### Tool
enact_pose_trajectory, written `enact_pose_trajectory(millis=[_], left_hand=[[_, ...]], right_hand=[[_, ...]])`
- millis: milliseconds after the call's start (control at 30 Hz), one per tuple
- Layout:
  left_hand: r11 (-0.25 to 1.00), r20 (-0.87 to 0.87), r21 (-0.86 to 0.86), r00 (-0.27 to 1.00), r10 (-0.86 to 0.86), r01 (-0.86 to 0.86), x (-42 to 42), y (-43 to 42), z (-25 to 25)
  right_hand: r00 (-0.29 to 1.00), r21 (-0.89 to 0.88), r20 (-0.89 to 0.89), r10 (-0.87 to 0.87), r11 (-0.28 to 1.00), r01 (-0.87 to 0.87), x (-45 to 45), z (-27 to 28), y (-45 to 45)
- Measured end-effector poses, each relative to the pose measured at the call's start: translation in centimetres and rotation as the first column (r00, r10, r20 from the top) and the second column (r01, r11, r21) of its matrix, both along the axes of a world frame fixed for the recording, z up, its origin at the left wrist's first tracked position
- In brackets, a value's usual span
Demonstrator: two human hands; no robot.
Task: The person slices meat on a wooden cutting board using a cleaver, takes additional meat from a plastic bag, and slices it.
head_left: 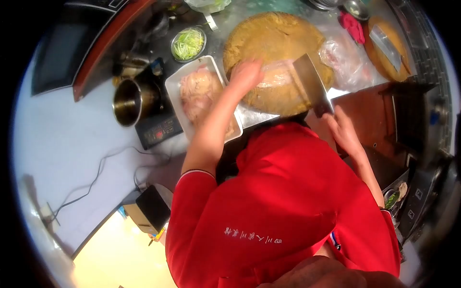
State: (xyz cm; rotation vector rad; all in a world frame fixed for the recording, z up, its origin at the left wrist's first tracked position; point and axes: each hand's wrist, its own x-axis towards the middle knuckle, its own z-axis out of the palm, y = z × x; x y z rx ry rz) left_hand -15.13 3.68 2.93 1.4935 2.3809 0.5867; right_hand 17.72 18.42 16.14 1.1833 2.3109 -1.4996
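My right hand (340, 126) is closed round the handle of a cleaver (312, 82). Its broad blade stands over the right side of a thick round chopping block (271, 33), beside a pale, glossy piece of raw meat (276, 74). The meat lies across the middle of the block. At its left end my left hand (248, 73) presses down with bent fingers; the fingertips are blurred. Left of the block, under my left forearm, a white plastic tub (172, 86) holds more pale raw meat (197, 91).
A bowl of shredded greens (188, 44) stands behind the tub. On the left are a metal pot (128, 102) and an induction cooker (158, 129). Right of the block lie a clear plastic bag (348, 60), a pink cloth (352, 27) and a second board (401, 67) with another cleaver (385, 47).
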Motion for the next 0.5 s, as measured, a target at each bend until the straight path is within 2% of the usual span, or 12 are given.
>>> enact_pose_trajectory(millis=[33,133,333,433,500], left_hand=[[0.999,0.013,-0.032,1.0,0.012,-0.012,0.2,-0.4,0.4],[0.998,0.048,0.03,0.998,0.049,-0.05,0.6,-1.4,1.4],[0.993,0.092,-0.062,0.99,0.109,-0.103,0.6,-2.6,2.3],[0.977,0.135,0.037,0.97,0.204,-0.21,0.8,-3.6,1.3],[0.968,0.11,0.198,0.985,0.136,-0.156,1.1,-4.4,0.7]], right_hand=[[0.999,0.065,-0.029,0.02,0.998,-0.018,-0.5,-0.8,0.1],[0.999,0.175,-0.036,0.004,0.985,0.003,-2.8,-3.0,0.2],[0.963,0.256,0.025,0.267,0.93,-0.264,-5.0,-2.6,-0.5],[0.974,0.245,0.025,0.227,0.943,-0.226,-5.1,-3.1,-0.9],[0.98,0.294,-0.018,0.2,0.937,-0.186,-4.9,-3.3,-1.2]])
